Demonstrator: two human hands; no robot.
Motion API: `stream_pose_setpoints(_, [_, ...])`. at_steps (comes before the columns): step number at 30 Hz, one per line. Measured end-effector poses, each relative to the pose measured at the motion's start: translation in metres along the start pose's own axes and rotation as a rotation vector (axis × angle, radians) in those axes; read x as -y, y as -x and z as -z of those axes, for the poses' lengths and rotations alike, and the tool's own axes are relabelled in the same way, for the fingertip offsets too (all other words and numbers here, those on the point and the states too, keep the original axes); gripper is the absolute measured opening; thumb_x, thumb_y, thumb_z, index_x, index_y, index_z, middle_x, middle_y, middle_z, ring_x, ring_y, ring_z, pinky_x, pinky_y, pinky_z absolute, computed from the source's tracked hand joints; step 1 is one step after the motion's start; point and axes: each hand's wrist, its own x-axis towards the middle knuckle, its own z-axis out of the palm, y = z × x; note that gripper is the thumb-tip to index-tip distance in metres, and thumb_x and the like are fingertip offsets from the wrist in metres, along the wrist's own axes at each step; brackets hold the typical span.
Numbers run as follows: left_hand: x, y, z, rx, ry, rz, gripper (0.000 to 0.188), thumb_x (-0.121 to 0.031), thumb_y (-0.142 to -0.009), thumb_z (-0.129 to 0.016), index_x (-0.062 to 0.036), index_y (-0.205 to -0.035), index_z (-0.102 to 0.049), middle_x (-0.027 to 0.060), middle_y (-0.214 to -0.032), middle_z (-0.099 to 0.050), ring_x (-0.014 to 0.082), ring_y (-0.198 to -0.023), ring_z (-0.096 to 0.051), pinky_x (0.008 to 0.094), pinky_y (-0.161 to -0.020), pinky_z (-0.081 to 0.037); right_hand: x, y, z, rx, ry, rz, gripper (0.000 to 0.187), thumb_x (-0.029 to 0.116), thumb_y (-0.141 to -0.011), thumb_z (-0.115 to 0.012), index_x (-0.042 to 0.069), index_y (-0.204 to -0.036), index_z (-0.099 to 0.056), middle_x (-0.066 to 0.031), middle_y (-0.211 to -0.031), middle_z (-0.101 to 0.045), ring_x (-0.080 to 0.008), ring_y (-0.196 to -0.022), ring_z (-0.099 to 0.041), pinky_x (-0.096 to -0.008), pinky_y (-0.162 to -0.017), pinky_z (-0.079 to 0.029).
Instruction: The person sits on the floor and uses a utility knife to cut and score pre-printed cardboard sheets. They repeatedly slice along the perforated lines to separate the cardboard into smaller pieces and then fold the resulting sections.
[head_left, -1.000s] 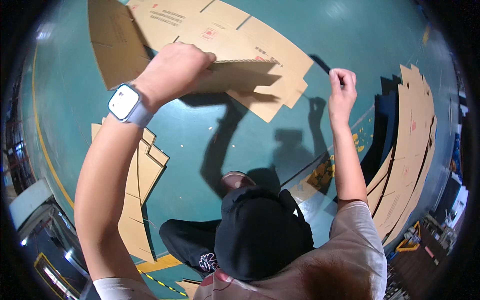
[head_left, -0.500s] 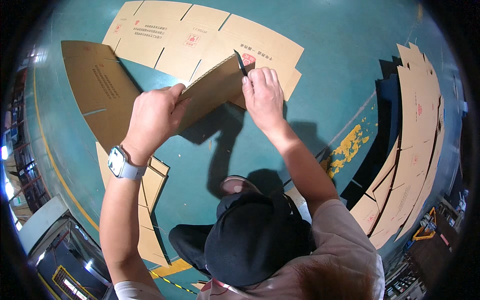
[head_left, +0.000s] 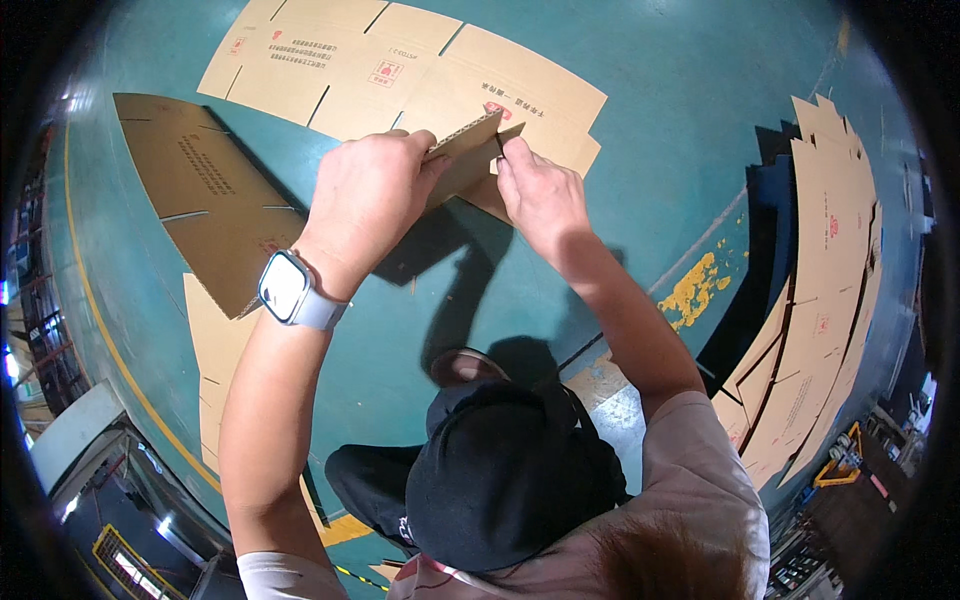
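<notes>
A slotted brown cardboard box blank (head_left: pixel 466 160) is lifted off the floor in front of me, its cut edge facing up. My left hand (head_left: pixel 370 190), a pale-strapped watch on its wrist, is closed over that top edge. Close by on the right, my right hand (head_left: pixel 545 200) pinches the end flap beside a slot, thumb against the board. The fingertips of both hands are partly hidden by the board. A printed cardboard panel (head_left: pixel 190 170) slopes down at the left; my left arm hides whether it joins the held piece.
Another flat box blank (head_left: pixel 440 65) lies on the green floor (head_left: pixel 680 150) beyond my hands. More blanks are stacked at the right (head_left: pixel 830 270), and some cardboard (head_left: pixel 215 350) lies under my left forearm. Worn yellow paint (head_left: pixel 695 290) marks the floor.
My left hand has slid right along the cardboard's top edge, closer to my right hand. My right hand has shifted slightly right and nearer, and the raised board has turned a little.
</notes>
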Motion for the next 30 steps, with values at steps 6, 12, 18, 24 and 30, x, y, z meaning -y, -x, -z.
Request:
stream_pose_setpoints(6, [0.005,0.006,-0.005,0.009,0.019,0.012,0.019,-0.022,-0.086,-0.060,-0.0030,-0.086,-0.063,0.0161,-0.077,-0.063,0.0347,-0.070,-0.061,0.0406,-0.063,-0.049,0.004,0.015,0.014,0.029,0.017,0.068,0.008,0.010,-0.087,-0.054,0.006,-0.086,-0.047,-0.0125,-0.068,-0.059,-0.0295,-0.067,-0.062,-0.0412,-0.058,-0.049])
stream_pose_setpoints(12, [0.003,0.008,-0.006,0.030,0.081,0.007,0.017,-0.020,-0.086,-0.059,-0.0029,-0.090,-0.063,0.0190,-0.071,-0.061,0.0370,-0.070,-0.060,0.0416,-0.062,-0.048,-0.022,0.013,0.018,-0.098,-0.884,-0.465,0.010,0.016,-0.092,-0.056,0.007,-0.089,-0.052,-0.0003,-0.065,-0.054,-0.0079,-0.057,-0.050,-0.0250,-0.047,-0.038])
stream_pose_setpoints(18, [0.004,0.009,-0.005,0.043,0.078,0.039,0.017,-0.019,-0.086,-0.060,-0.0020,-0.088,-0.062,0.0211,-0.071,-0.059,0.0385,-0.069,-0.058,0.0424,-0.061,-0.047,-0.018,-0.004,-0.026,-0.263,-1.413,-0.647,0.011,0.019,-0.094,-0.056,0.009,-0.089,-0.052,0.0048,-0.064,-0.045,-0.0037,-0.048,-0.034,-0.0197,-0.043,-0.028])
stream_pose_setpoints(24, [0.006,0.010,-0.006,0.031,0.085,0.020,0.018,-0.019,-0.087,-0.059,-0.0012,-0.088,-0.062,0.0215,-0.069,-0.058,0.0389,-0.068,-0.058,0.0425,-0.059,-0.046,-0.010,-0.010,-0.031,-0.316,-1.537,-0.616,0.012,0.017,-0.096,-0.052,0.008,-0.089,-0.051,0.0032,-0.063,-0.043,-0.0042,-0.046,-0.033,-0.0205,-0.043,-0.030])
stream_pose_setpoints(30, [0.005,0.010,-0.007,0.028,0.076,0.022,0.018,-0.020,-0.087,-0.059,-0.0017,-0.089,-0.063,0.0214,-0.068,-0.058,0.0379,-0.067,-0.059,0.0424,-0.058,-0.046,-0.010,-0.013,-0.036,-0.366,-1.580,-0.608,0.012,0.016,-0.097,-0.049,0.006,-0.090,-0.052,-0.0015,-0.084,-0.057,-0.0040,-0.050,-0.038,-0.0209,-0.042,-0.035])
